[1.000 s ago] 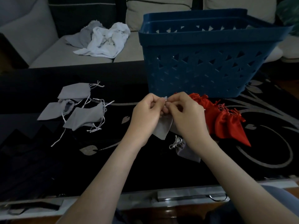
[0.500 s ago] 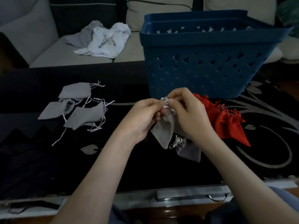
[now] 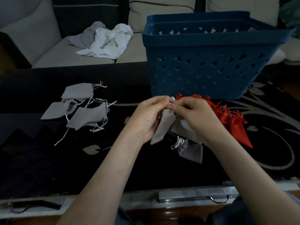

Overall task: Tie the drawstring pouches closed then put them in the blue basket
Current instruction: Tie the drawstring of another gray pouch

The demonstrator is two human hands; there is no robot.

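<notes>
Head view. Since the earlier frames, my two hands have drawn slightly apart, and the grey pouch [image 3: 163, 126] has dropped out from between my palms. It now hangs at full length below the pinch.

Grip state:
1. My left hand [image 3: 148, 116] pinches the gathered neck of the grey pouch between thumb and forefinger. This anchors the pouch so the body hangs clear of the work.
2. My right hand [image 3: 194, 114] pinches the white drawstring [image 3: 171, 101] at the same neck, fingertips meeting those of the left hand. I judge this to be the knot-forming step; the knot itself is too small to confirm.

Positions, read from the held pouch:
- 1 o'clock: the blue basket [image 3: 203, 70], standing on the black table [image 3: 40, 159], close enough for a short drop once the knot is set.
- 3 o'clock: the red pouches [image 3: 231, 120], heaped just beside the basket base, necks gathered.
- 5 o'clock: a second grey pouch [image 3: 192, 151], its cord bunched at the mouth, lying on the table. Another grey piece lies under my right wrist, mostly hidden.
- 9 o'clock: three loose grey pouches [image 3: 88, 116] with cords trailing, one mouth open. I judge these to be the untied stock, kept apart from finished items.
- 11 o'clock, off the table: a white cloth [image 3: 108, 42] on the sofa [image 3: 48, 51].

No pouch is visibly inside the basket.
</notes>
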